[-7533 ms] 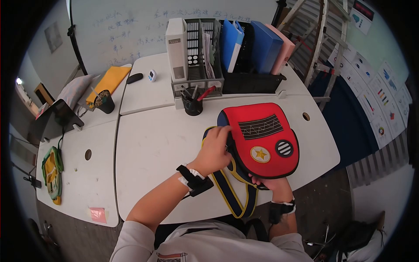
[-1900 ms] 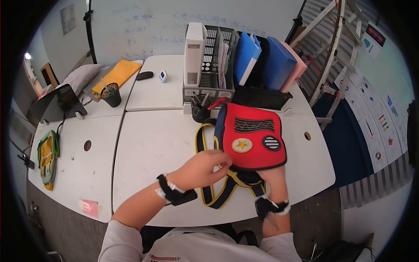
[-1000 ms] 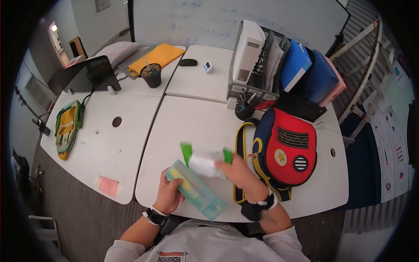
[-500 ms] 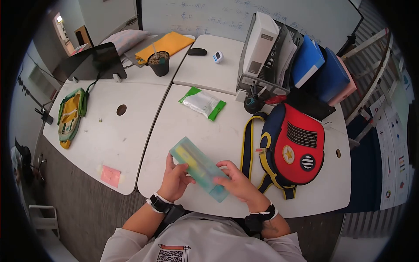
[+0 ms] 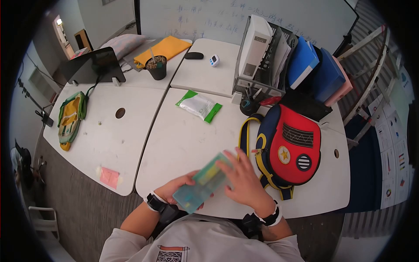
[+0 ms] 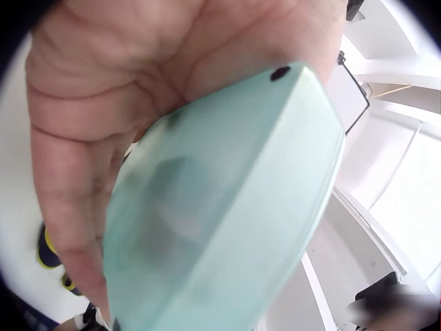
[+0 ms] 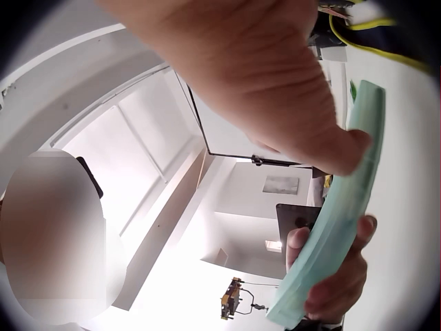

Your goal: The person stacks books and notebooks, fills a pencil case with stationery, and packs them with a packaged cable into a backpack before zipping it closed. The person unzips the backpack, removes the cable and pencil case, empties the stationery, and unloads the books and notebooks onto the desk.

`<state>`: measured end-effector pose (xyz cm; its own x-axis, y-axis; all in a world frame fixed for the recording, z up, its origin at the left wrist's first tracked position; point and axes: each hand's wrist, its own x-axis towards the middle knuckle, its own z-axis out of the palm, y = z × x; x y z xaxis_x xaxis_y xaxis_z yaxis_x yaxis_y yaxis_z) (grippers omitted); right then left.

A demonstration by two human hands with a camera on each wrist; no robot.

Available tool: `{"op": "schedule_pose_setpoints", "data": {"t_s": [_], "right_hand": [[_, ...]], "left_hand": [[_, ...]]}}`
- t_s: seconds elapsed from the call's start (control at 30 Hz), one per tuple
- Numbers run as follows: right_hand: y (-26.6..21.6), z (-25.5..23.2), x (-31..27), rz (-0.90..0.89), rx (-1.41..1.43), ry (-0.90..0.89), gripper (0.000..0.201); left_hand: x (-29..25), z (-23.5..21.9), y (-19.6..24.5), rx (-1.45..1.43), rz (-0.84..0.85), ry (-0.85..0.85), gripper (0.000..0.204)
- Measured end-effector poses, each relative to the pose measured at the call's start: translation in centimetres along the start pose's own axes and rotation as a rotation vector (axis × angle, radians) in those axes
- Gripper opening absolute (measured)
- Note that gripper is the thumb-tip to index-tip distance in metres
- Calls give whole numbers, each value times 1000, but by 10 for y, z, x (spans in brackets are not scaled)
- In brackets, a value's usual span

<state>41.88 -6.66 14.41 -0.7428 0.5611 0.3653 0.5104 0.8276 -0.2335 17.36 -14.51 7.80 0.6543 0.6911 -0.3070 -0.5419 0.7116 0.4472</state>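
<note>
Both hands hold a translucent teal pencil case (image 5: 203, 182) above the table's near edge. My left hand (image 5: 172, 191) cups its lower end from beneath; in the left wrist view the case (image 6: 227, 227) lies against the palm (image 6: 103, 124). My right hand (image 5: 244, 180) grips the upper end from the right, and in the right wrist view it (image 7: 262, 76) presses on the case's edge (image 7: 331, 227). A red and navy backpack (image 5: 293, 146) lies flat just right of the hands. A green and white packet (image 5: 198, 105) rests further back on the table (image 5: 174, 139).
A pen cup (image 5: 249, 106), a file rack (image 5: 257, 56) and blue folders (image 5: 314, 72) stand behind the backpack. On the left table lie a green-yellow pouch (image 5: 70, 118), a pink sticky note (image 5: 108, 177), a dark tablet (image 5: 92, 65) and a potted plant (image 5: 156, 67).
The packet left my right hand and now lies on the table. Both hands have turned the pencil case so its far end points up and right.
</note>
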Motion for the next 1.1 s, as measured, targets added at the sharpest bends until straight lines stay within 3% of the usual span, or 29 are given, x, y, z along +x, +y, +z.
{"op": "schedule_pose_setpoints", "data": {"t_s": [0.03,0.07,0.13,0.17,0.2,0.23,0.27,0.33,0.4,0.47,0.53,0.77,0.93,1.1], "right_hand": [[1,2,-3,-62,36,-136,77],[2,6,-8,-61,31,-129,77],[6,18,-13,-115,408,-408,78],[7,19,-13,-144,422,-334,77],[5,16,-13,-144,420,-334,77],[0,9,-13,-36,418,-328,73],[-4,5,-13,73,416,-322,69],[-10,11,-13,161,398,-278,67],[-15,19,-14,248,376,-227,64],[-17,24,-14,258,356,-236,57],[-25,24,-12,260,347,-282,55],[-33,11,-8,307,375,-499,50],[-28,12,-9,340,407,-548,47],[-21,15,-7,379,393,-582,46]], "left_hand": [[0,4,-3,85,-41,-16,70],[-2,9,-3,93,-41,-19,70],[-6,18,-5,-52,-182,6,61],[-6,12,-9,-237,-140,-139,58],[-3,-10,-19,-236,-139,-140,58],[3,-41,-30,-253,-26,-180,57],[6,-44,-31,-269,86,-220,57],[14,-31,-33,-247,152,-205,53],[16,-6,-40,1,420,17,60],[19,1,-41,-48,397,-35,69],[25,4,-44,51,401,130,69],[36,-10,-50,241,351,116,65],[41,-3,-54,213,326,99,55],[50,-14,-60,220,318,100,63]]}}
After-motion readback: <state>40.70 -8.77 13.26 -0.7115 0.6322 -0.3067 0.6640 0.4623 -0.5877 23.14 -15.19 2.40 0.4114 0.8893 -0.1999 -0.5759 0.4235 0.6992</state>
